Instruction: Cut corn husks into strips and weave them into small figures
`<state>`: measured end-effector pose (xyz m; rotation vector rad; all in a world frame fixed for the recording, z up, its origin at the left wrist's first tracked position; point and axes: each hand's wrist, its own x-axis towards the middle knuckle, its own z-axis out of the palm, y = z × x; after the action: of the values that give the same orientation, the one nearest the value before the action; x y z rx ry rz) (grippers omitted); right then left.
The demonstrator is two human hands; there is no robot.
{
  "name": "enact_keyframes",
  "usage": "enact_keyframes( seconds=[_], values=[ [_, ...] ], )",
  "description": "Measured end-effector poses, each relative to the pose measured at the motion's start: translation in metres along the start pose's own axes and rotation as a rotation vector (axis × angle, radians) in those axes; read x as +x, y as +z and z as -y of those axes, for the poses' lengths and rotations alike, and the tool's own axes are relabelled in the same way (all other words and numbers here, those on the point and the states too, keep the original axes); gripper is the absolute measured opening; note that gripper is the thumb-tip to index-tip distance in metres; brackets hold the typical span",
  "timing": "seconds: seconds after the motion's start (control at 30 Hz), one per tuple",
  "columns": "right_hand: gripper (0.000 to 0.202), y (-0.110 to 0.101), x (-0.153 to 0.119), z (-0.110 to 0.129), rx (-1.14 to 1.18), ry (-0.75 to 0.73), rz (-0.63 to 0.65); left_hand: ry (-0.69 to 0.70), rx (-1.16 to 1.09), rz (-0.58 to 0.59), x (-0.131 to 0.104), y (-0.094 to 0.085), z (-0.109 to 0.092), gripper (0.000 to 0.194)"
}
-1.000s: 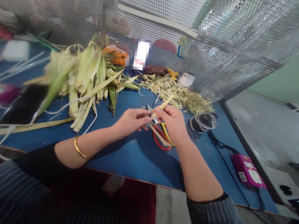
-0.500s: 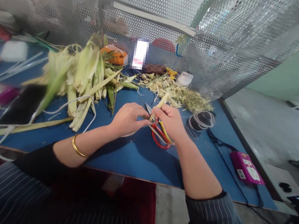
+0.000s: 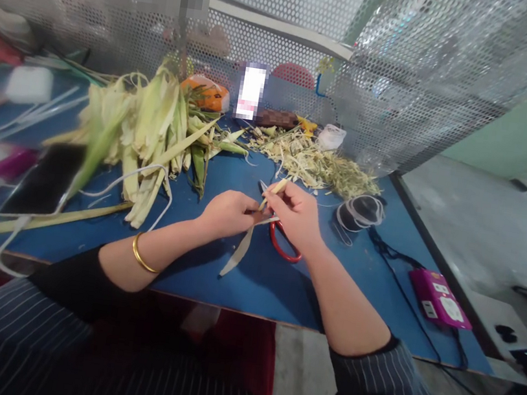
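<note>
My left hand [image 3: 229,214] and my right hand [image 3: 293,213] meet above the blue table [image 3: 211,288], both closed on a pale husk strip [image 3: 237,256]. The strip's narrow end hangs down below my left fingertips, and a yellowish rolled part sticks up between my right thumb and fingers. Scissors with red handles [image 3: 283,246] lie on the table under my right hand; part of them is hidden. A gold bangle circles my left wrist.
A heap of corn husks [image 3: 151,123] lies left of centre, with shredded husk [image 3: 317,166] behind my hands. A phone [image 3: 45,180], a cable, a spool of cord [image 3: 358,212] and a purple power block [image 3: 441,298] lie at the sides.
The pale strip now hangs down toward the table's front edge, below my left hand. The rolled part in my right hand sits lower and leans more. The scissors' yellow inner handle is now covered.
</note>
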<state>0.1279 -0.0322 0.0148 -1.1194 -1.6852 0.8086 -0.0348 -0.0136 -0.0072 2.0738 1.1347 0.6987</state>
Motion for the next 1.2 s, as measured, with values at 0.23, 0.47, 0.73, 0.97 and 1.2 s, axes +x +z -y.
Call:
enact_keyframes(
  seconds=[0.23,0.47,0.73,0.97,1.2],
  values=[
    [0.010,-0.001,-0.005,-0.002,-0.342,-0.284,-0.159,-0.384,-0.636,0.033,0.007,-0.007,-0.003,0.016],
    [0.009,0.009,-0.009,-0.013,-0.681,-0.557,-0.110,-0.382,-0.921,-0.034,0.009,-0.010,-0.001,0.012],
    [0.014,0.013,-0.009,-0.009,-0.810,-0.558,-0.192,-0.378,-1.040,-0.036,0.007,-0.011,-0.005,0.012],
    [0.012,0.011,-0.009,-0.011,-0.840,-0.550,-0.246,-0.378,-1.203,0.037,0.007,-0.012,-0.002,0.025],
    [0.009,0.012,-0.009,-0.009,-0.924,-0.630,-0.267,-0.322,-1.200,-0.049,0.008,-0.008,0.002,0.020]
  ],
)
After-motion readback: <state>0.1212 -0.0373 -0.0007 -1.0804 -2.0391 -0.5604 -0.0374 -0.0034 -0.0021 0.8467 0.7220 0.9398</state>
